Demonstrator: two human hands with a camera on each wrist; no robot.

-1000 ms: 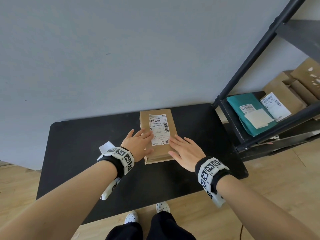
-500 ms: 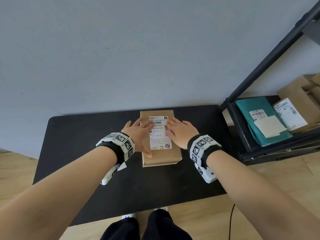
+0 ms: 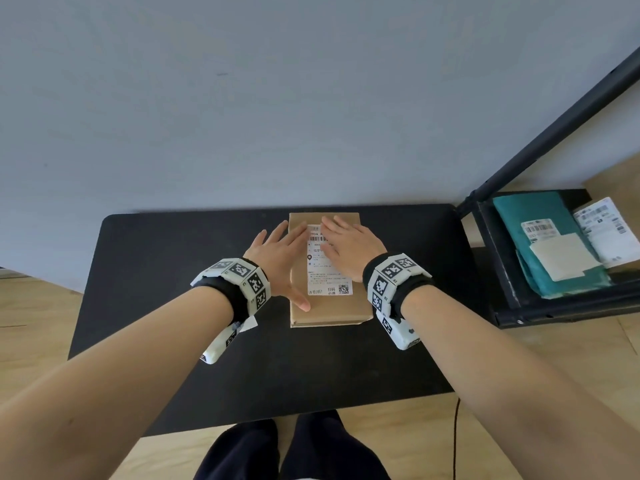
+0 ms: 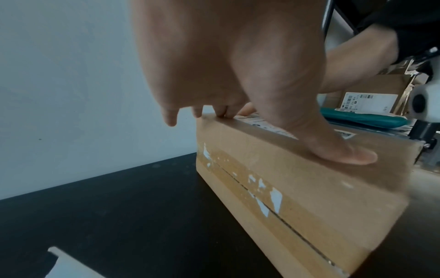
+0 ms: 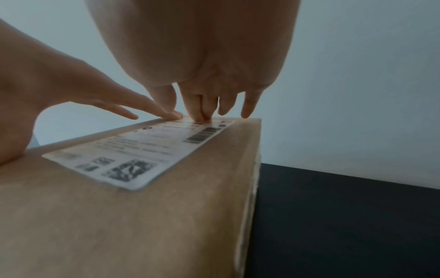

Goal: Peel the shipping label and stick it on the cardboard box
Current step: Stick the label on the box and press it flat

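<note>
Shipping label (image 3: 329,271) lies flat on the top face of the cardboard box (image 3: 329,311), just above centre of the head view; its QR-code end is toward the lower edge of the frame, its barcode end toward the wall. Box sits on the black table (image 3: 173,271), far edge close to the wall. Left hand (image 3: 280,258) lies flat over the left part of the box top, fingers straight, fingertips at the label's upper left corner, thumb stretched along the left side of the label; in the left wrist view the thumb (image 4: 342,152) presses on the box top. Right hand (image 3: 349,247) lies flat over the upper right part of the label, fingers straight and extended; in the right wrist view its fingertips (image 5: 199,114) touch the label's far end beside the barcode. Neither hand grasps anything; both press open-palmed. White paper scrap (image 4: 71,267) on the table, lower left of the left wrist view. Dark shelf (image 3: 502,271) at right of the head view holds a teal mailer (image 3: 540,216).
</note>
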